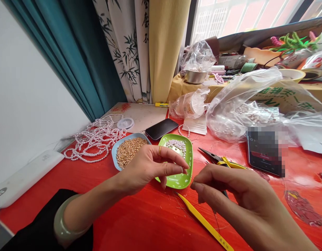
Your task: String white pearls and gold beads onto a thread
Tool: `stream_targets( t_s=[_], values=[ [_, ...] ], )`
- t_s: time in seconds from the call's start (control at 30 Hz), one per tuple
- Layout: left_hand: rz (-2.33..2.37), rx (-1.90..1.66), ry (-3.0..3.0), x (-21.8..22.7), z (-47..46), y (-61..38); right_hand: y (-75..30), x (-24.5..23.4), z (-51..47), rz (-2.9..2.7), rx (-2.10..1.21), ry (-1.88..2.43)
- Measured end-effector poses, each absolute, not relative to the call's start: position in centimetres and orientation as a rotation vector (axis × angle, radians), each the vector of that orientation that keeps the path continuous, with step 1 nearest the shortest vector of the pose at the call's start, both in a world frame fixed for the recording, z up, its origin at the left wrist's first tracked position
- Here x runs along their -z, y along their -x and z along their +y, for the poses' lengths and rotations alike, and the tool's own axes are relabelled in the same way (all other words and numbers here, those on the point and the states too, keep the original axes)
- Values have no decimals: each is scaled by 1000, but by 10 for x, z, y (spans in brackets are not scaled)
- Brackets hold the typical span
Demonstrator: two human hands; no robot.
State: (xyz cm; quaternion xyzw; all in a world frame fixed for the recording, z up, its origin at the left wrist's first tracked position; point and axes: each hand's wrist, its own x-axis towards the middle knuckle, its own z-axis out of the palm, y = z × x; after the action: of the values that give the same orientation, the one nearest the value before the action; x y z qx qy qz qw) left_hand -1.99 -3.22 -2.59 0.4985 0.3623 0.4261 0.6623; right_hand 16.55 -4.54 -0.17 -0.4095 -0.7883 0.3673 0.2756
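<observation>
From here I see my left hand (pixel 147 164) narrowed over the green dish (pixel 173 182)'s right edge, its hold unclear; my right hand (pixel 251 195) pinches what looks like thread (pixel 216 219). Loose pearl beads (pixel 180 144) lie toward the dish's far edge, apparently unused; I can't tell what's finished.

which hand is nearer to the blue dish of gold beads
Left. The left hand overlaps the lower right edge of the blue dish in view; the right hand is farther off, to the right of the green dish.
</observation>
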Motion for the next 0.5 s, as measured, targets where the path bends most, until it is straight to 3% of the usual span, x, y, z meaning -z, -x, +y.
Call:
stream_targets(
  t_s=[0.5],
  values=[
    [856,-967,-1229,23,-33,21,-164,5,-44,-2151,-947,1134]
  ],
)
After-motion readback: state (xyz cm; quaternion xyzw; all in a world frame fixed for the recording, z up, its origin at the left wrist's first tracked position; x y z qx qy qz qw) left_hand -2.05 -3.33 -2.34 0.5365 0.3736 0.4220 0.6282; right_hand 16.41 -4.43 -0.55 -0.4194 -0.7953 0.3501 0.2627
